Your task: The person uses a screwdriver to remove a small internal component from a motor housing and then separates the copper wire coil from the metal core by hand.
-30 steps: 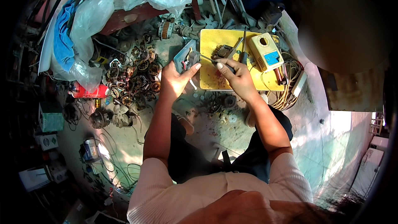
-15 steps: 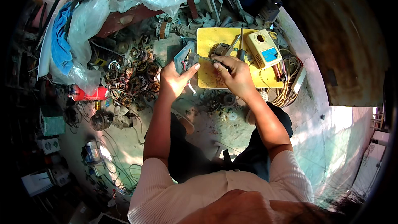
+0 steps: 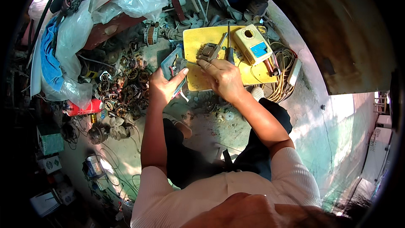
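Observation:
My left hand [image 3: 162,86] is closed around a flat grey-blue housing [image 3: 166,63] with a dark block and coloured wires in it; a white wire end [image 3: 184,95] hangs below. In my right hand [image 3: 223,78] is a screwdriver, its thin shaft [image 3: 192,63] pointing left at the dark block. My fingers hide most of its handle. Whether the tip touches the block, I cannot tell. Just beyond the right hand, a dark metal tool [image 3: 211,50] and a second screwdriver [image 3: 230,52] lie on a yellow board [image 3: 194,42].
A cream casing [image 3: 253,44] with a round hole and blue label rests on the board's right side. Coiled cable [image 3: 278,84] lies beside it. Several copper coils [image 3: 126,76] are heaped at left, near a red bottle [image 3: 86,107] and small motors [image 3: 99,133]. Plastic bags [image 3: 76,42] hang at far left.
The whole view has shifted, so the board and both hands appear farther left. My right hand has turned more palm-down over the screwdriver. Both hands keep their hold.

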Available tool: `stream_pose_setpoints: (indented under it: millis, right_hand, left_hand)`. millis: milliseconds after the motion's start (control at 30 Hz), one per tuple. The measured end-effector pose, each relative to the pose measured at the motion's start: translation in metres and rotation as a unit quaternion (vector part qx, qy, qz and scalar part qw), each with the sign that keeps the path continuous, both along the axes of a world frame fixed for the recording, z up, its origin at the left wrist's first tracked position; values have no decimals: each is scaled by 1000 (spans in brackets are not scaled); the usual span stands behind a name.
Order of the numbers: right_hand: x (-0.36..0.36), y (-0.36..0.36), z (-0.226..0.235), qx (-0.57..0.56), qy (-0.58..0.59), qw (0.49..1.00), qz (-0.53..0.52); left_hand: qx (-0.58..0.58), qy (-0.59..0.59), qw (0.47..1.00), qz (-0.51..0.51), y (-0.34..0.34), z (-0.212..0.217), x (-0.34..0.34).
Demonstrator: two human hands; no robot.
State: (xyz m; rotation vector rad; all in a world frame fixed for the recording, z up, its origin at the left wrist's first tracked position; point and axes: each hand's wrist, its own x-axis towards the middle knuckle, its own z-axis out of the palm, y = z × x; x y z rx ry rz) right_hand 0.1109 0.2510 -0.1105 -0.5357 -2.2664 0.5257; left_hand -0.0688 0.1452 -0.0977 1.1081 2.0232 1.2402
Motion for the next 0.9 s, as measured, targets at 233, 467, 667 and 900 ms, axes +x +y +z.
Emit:
stream_pose_setpoints:
  millis: [233, 467, 667, 900]
  right_hand:
    - [4, 23, -10, -820, 107, 550, 117]
    - [1, 6, -12, -202, 32, 979, 14]
    - [-4, 2, -22, -326, 94, 940, 39]
    - [9, 23, -15, -791, 86, 588, 147]
  left_hand:
    - [24, -24, 999, -8, 2, 10, 11]
    - [-13, -12, 1000, -22, 4, 19, 12]
    - [11, -1, 1000, -23, 3, 11, 11]
    - [10, -44, 998, -32, 3, 9, 7]
